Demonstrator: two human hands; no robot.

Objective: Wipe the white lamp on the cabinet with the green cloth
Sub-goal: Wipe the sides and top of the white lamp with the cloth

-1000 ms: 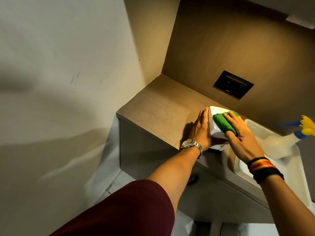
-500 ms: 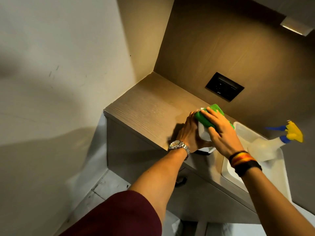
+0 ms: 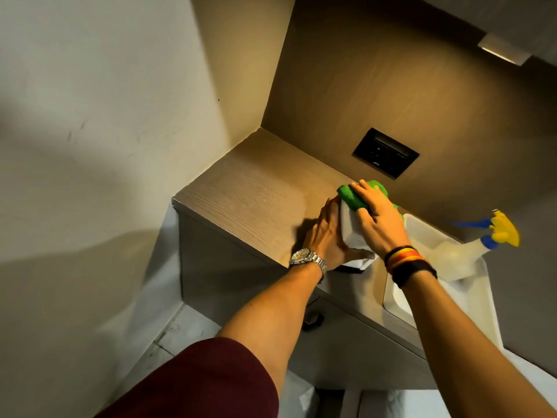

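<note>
The white lamp (image 3: 351, 230) stands on the wooden cabinet (image 3: 250, 200) near its front edge, mostly hidden by my hands. My left hand (image 3: 324, 236), with a metal watch on the wrist, grips the lamp's left side. My right hand (image 3: 378, 220), with striped bands on the wrist, presses the green cloth (image 3: 351, 197) onto the lamp's top. Only the cloth's left and far edges show past my fingers.
A white tray (image 3: 391, 300) sits on the cabinet right of the lamp and holds a spray bottle (image 3: 461, 257) with a yellow and blue head. A black wall socket (image 3: 385, 152) is behind. A wall closes the left side. A drawer knob (image 3: 313, 319) sticks out below.
My right hand has slid the green cloth up from the lamp's near face to its top and far side. The left hand kept its hold on the lamp.
</note>
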